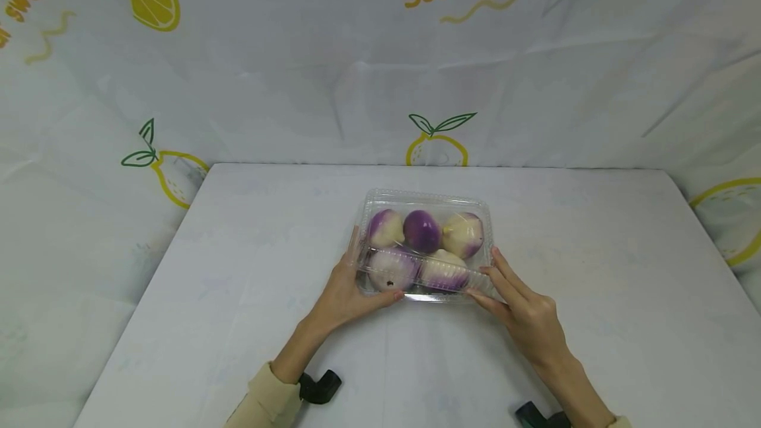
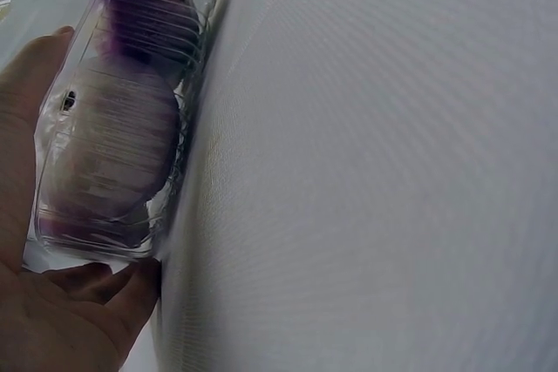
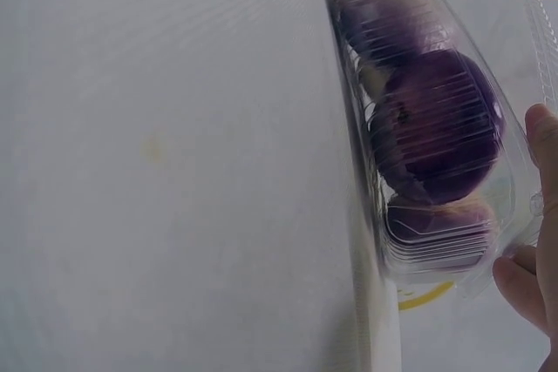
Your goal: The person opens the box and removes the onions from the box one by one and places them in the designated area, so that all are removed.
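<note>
A clear plastic clamshell container [image 1: 428, 199] sits mid-table with several purple-and-white turnips [image 1: 423, 231] inside. Its see-through lid [image 1: 380, 258] is tilted over them, its front edge raised off the base. My left hand [image 1: 347, 289] grips the container's left front corner, thumb along the front and fingers by the left side. At the right front corner, my right hand [image 1: 529, 316] pinches the lid's edge between thumb and fingers. Ribbed container walls and turnips [image 2: 113, 141] fill the left of the left wrist view. In the right wrist view, a dark purple turnip [image 3: 440, 128] shows through the wall.
The white table [image 1: 238, 249] stretches out on both sides of the container. Behind it hangs a pale cloth [image 1: 297, 84] printed with lemons and lettering. Black wrist mounts [image 1: 320, 387] show near both forearms, below the hands.
</note>
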A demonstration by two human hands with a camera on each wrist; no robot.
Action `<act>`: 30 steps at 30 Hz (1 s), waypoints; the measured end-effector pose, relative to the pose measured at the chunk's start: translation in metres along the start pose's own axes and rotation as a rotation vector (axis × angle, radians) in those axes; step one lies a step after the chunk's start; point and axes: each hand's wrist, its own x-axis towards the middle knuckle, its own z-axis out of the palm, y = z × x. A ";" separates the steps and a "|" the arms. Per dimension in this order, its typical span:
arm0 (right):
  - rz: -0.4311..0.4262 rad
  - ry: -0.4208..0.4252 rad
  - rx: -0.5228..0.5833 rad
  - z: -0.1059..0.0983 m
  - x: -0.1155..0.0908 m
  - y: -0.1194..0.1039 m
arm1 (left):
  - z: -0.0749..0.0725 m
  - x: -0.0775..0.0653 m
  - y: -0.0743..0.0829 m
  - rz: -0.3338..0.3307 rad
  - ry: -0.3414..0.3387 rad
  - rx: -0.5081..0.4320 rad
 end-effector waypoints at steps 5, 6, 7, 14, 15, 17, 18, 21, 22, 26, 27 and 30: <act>-0.014 -0.003 -0.017 0.001 0.000 -0.001 | 0.000 0.000 0.000 0.003 -0.004 -0.005; -0.013 -0.010 -0.017 0.000 0.000 -0.002 | 0.000 0.000 0.000 0.006 -0.003 -0.006; -0.011 -0.012 -0.015 -0.001 0.001 -0.002 | 0.000 0.000 0.000 0.011 -0.001 -0.007; 0.025 0.036 -0.005 -0.002 0.009 -0.002 | 0.001 -0.002 0.001 0.031 -0.012 -0.015; 0.021 0.041 -0.008 -0.002 0.010 -0.002 | 0.001 -0.001 0.001 0.030 -0.009 -0.011; 0.017 0.035 -0.018 -0.003 0.012 -0.003 | 0.001 -0.001 0.002 0.019 -0.006 0.003; 0.014 0.031 -0.025 -0.004 0.012 -0.003 | 0.001 -0.001 0.002 0.021 -0.006 0.006; 0.033 -0.003 -0.024 -0.007 0.010 -0.005 | 0.002 -0.001 0.002 0.025 -0.002 0.004; 0.042 -0.019 -0.025 -0.008 0.009 -0.005 | 0.002 -0.001 0.002 0.024 -0.001 0.005; 0.067 -0.072 -0.013 -0.011 0.006 -0.005 | 0.002 -0.001 0.002 0.024 0.003 -0.024; 0.065 -0.070 -0.019 -0.011 0.006 -0.005 | 0.002 -0.001 0.002 0.018 0.003 -0.028; 0.046 -0.045 -0.044 -0.012 0.007 -0.004 | 0.002 -0.002 0.003 0.001 -0.001 -0.027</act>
